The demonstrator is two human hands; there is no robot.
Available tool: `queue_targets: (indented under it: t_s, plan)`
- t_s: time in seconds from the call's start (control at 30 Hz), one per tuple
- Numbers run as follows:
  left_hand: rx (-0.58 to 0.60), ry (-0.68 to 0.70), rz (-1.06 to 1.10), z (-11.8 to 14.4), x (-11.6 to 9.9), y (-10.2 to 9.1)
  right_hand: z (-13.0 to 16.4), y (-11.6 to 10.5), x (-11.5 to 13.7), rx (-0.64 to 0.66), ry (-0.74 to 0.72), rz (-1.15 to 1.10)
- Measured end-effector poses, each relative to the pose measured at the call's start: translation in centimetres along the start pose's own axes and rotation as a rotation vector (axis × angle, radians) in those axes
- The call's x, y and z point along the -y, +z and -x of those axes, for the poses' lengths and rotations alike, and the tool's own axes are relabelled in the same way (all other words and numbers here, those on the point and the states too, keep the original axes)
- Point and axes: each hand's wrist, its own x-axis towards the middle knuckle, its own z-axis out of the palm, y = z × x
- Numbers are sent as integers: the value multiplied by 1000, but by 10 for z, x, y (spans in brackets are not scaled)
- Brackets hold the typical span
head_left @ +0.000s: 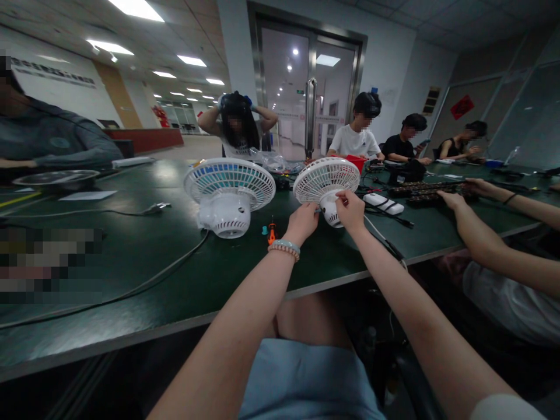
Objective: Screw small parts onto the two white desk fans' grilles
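Note:
A small white fan (327, 178) stands in front of me on the green table, its round grille facing away and its motor housing towards me. At the left side of that housing are the curled fingers of my left hand (303, 223); what they pinch, if anything, is hidden. My right hand (351, 211) grips the housing from the right with thumb and fingertips. To the left stands a second white fan (227, 189), turned the same way, with a grey cable. Between the fans lie an orange-handled screwdriver (272, 233) and a small teal piece (265, 230).
A white power strip (384, 204) with dark cable lies right of the fan. At right, a co-worker's hands (455, 198) hold dark strips (429, 191). A plug (158, 207) on a cable lies left. Several people sit around the table (144, 256), whose edge is near my lap.

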Motion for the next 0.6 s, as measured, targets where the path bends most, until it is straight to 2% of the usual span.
queue_targets:
  t_s: [0.33,0.6]
  plan:
    - [7,22,-28,2,-5,-3,0,2,0,14,65,-30]
    - [8,35,-33,1,-5,0,0,4,-2,10,58,-16]
